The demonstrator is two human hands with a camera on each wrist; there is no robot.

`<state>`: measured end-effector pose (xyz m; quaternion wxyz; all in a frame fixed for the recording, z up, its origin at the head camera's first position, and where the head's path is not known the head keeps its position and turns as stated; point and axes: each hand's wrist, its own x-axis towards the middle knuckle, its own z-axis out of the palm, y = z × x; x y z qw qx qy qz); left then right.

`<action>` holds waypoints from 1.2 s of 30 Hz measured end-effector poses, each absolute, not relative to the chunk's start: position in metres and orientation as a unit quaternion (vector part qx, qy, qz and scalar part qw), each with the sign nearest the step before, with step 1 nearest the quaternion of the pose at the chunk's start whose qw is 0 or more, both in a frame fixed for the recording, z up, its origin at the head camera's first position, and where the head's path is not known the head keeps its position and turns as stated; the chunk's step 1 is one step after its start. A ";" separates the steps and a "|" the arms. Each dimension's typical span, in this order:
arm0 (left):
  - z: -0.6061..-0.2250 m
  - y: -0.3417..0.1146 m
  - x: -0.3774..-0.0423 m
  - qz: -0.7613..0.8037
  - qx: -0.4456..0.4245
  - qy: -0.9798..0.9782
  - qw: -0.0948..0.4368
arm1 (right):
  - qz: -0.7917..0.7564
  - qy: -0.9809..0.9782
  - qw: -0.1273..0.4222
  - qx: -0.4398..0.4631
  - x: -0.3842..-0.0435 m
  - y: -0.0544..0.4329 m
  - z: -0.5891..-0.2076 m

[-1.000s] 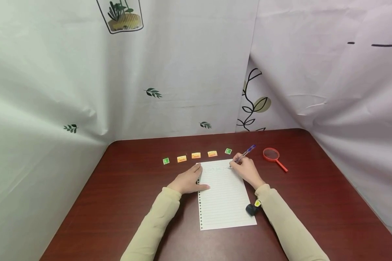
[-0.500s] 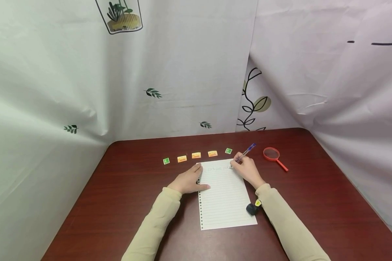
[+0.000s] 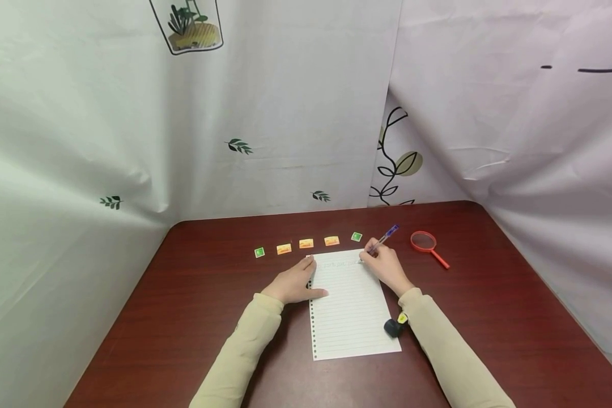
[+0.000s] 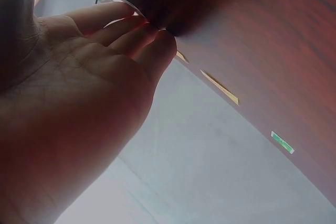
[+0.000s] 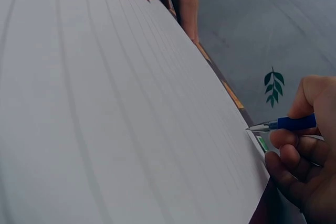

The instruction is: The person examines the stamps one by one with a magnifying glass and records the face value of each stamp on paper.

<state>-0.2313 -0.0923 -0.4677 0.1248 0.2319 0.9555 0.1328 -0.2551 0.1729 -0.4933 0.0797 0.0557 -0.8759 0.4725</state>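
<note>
A lined sheet of paper with punched holes down its left edge lies on the dark red table. Faint handwriting runs along its top line. My right hand pinches a blue pen, its tip at the upper right of the page. In the right wrist view the pen shows a silver tip close to the paper. My left hand rests on the sheet's upper left edge, thumb stretched over the page. The left wrist view shows that hand's palm with the fingers extended.
Beyond the paper is a row of small cards: a green one at the left, several orange ones, and a green one at the right. A red magnifying glass lies right of the pen. A white curtain surrounds the table.
The pen has shifted very slightly at the top line, and a little more faint writing shows there. My left hand has stayed in place on the sheet.
</note>
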 end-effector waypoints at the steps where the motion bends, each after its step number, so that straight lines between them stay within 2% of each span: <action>1: -0.468 -0.092 -0.231 0.133 0.232 0.956 0.125 | 0.471 -0.876 0.080 0.056 -0.255 0.173 -0.493; 36: -0.464 -0.093 -0.228 0.139 0.235 0.953 0.130 | 0.487 -0.869 0.082 0.032 -0.250 0.177 -0.491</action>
